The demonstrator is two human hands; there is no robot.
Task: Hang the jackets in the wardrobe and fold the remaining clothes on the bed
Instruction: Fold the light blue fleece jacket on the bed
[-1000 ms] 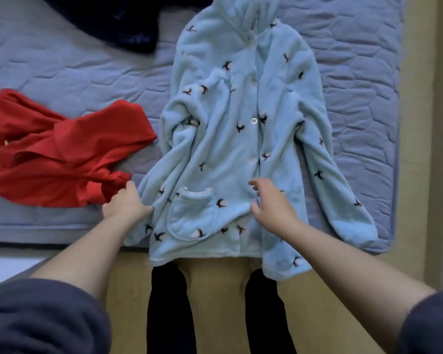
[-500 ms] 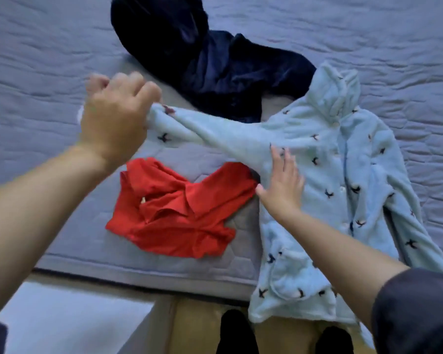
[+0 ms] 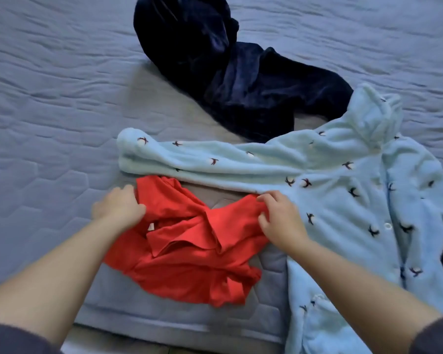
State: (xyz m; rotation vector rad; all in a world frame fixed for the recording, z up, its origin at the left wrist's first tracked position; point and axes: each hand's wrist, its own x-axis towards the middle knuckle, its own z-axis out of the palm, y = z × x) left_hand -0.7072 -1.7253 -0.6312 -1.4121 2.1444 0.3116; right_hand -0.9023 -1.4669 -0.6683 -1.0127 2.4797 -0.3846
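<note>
Quilted grey-blue bed [image 3: 49, 123] filling nearly the whole view, near edge running along the bottom. Closest in: dark cuffs [image 3: 10, 338] at both bottom corners, bare forearms [image 3: 62, 264] reaching forward over the edge.

Just past the edge, crumpled red garment [image 3: 189, 256], bunched up, collar-like fold and small white tag [image 3: 150, 227] showing near the middle. Left hand [image 3: 118, 208] at its upper left edge, fingers curled into the fabric, gripping it. Right hand [image 3: 281, 221] at its upper right corner, fingers and thumb pinching a fold of red cloth, heel of the hand over the neighbouring jacket.

Right of the red piece and touching it: light blue fleece jacket [image 3: 356, 213], dark bird print, laid front-up, white snap buttons [image 3: 388, 225] down the placket, hem hanging off the near edge. One sleeve [image 3: 189, 157] stretched leftward flat on the bed, passing just beyond the red garment, its end well left of the body. Hood end pointing away, upper right.

Farthest: navy plush garment [image 3: 241, 80] in a heap on the bed, touching the jacket's shoulder and sleeve.
</note>
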